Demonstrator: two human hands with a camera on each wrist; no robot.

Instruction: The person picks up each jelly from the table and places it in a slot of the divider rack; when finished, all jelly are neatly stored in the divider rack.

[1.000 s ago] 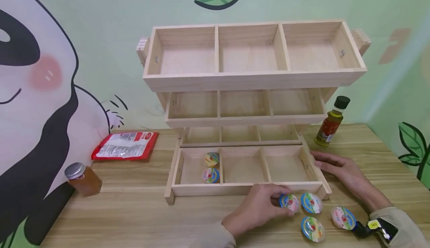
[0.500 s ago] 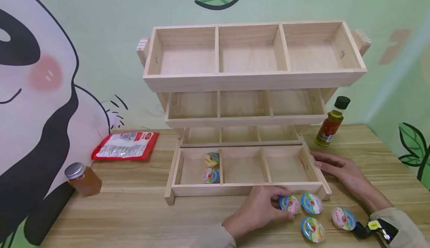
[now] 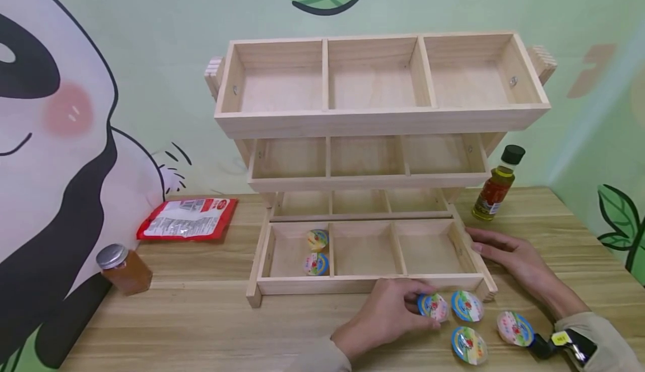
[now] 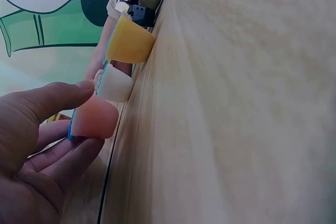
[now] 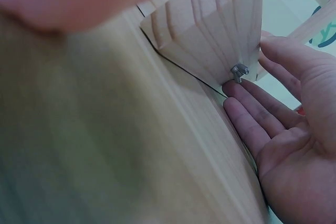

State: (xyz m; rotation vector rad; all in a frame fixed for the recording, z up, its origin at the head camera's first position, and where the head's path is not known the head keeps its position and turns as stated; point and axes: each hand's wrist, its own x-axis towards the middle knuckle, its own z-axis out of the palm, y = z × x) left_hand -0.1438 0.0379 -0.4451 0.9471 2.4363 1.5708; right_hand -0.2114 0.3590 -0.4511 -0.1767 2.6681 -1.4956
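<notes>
My left hand (image 3: 385, 310) holds a pink jelly cup (image 4: 94, 118) with a blue-rimmed lid, thumb on one side and fingers on the other, at the front of a wooden tiered rack (image 3: 370, 286). Beside it stand a white jelly cup (image 3: 467, 306), a yellow jelly cup (image 3: 469, 345) and another pink jelly cup (image 3: 515, 328). My right hand (image 3: 519, 260) rests on the table with its fairly straight fingers against the rack's right side, near a wing nut (image 5: 239, 72). Two jelly cups (image 3: 317, 264) sit in the bottom tier's left compartment.
An oil bottle (image 3: 499, 182) with a black cap stands right of the rack. A red and white packet (image 3: 187, 219) lies at the left, with a silver-lidded jar (image 3: 126, 271) of amber contents in front of it. The upper tiers (image 3: 378, 124) overhang the bottom one.
My left hand and the pink jelly cup have shifted very slightly left. The right hand stays at the rack's side.
</notes>
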